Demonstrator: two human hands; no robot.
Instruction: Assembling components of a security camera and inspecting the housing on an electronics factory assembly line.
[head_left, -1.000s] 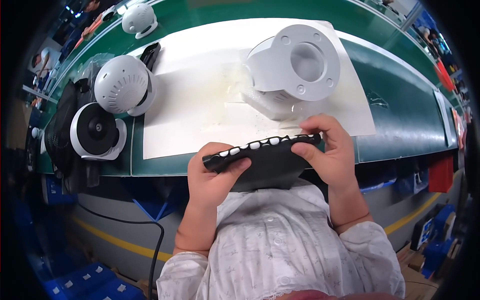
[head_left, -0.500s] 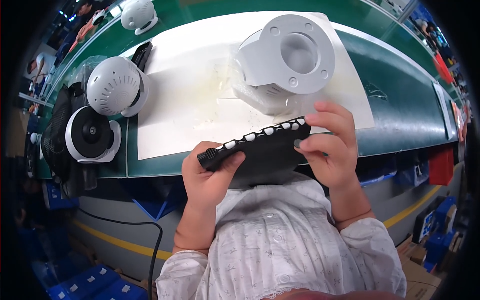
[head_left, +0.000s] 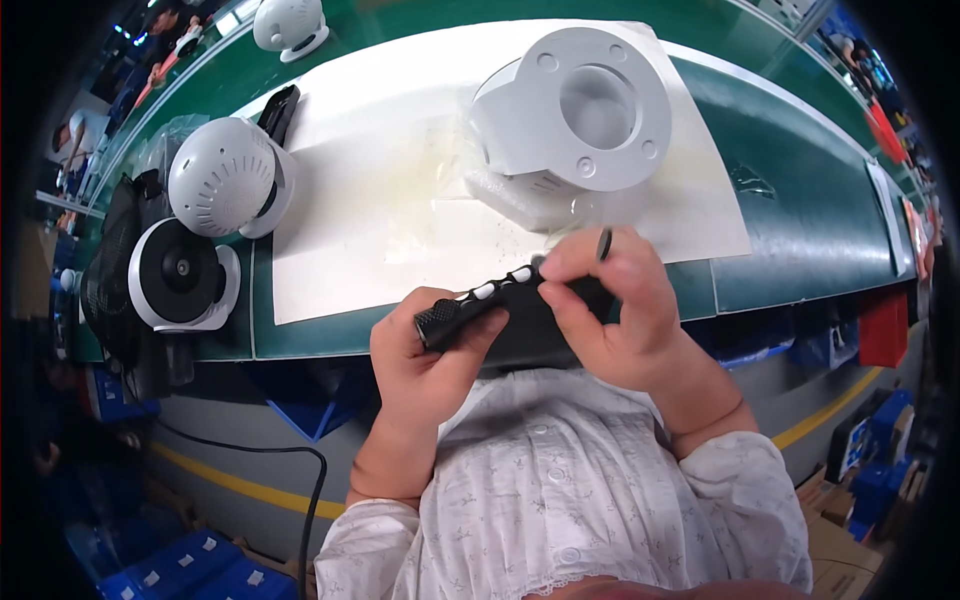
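Two hands, left hand (head_left: 425, 345), right hand (head_left: 610, 315), one black part (head_left: 500, 310), three white housings (head_left: 585, 115)

A flat black panel (head_left: 510, 315) with a row of white buttons along its upper edge is held tilted, just before the green table's (head_left: 800, 220) near edge; a small black ring (head_left: 604, 244) is pinched above its right end.

A crumpled clear plastic bag (head_left: 520, 190) lies on the white sheet just beyond the right hand (head_left: 610, 310), under the grey round housing; a second clear wrapper (head_left: 165, 150) sits far left.
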